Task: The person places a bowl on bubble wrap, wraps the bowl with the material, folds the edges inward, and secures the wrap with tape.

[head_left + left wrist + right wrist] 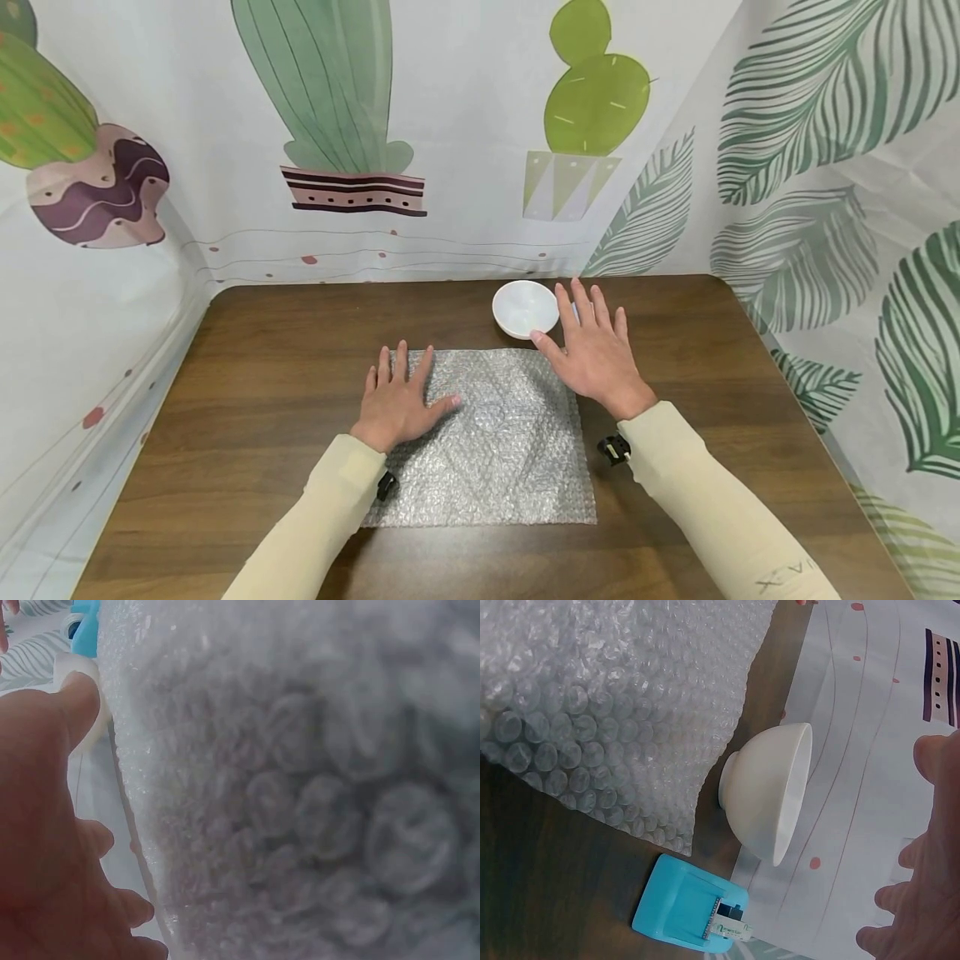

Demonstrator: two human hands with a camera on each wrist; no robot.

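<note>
A sheet of bubble wrap [502,442] lies flat on the wooden table. My left hand [397,408] is spread over its upper left part, fingers straight; in the left wrist view the bubbles [322,810] fill most of the picture beside that hand. My right hand [598,358], fingers spread, is over the sheet's upper right corner, its thumb by the rim of a white bowl [525,308]. In the right wrist view the bowl [761,791] stands upright just past the wrap's edge, and a blue tape dispenser [675,900] sits near it. Neither hand grips anything.
The brown table [255,375] has rounded back corners. A white cloth [472,125] printed with cacti and leaves hangs behind it and along the sides. From the head, my right hand mostly hides the dispenser. A small black device shows at each wrist.
</note>
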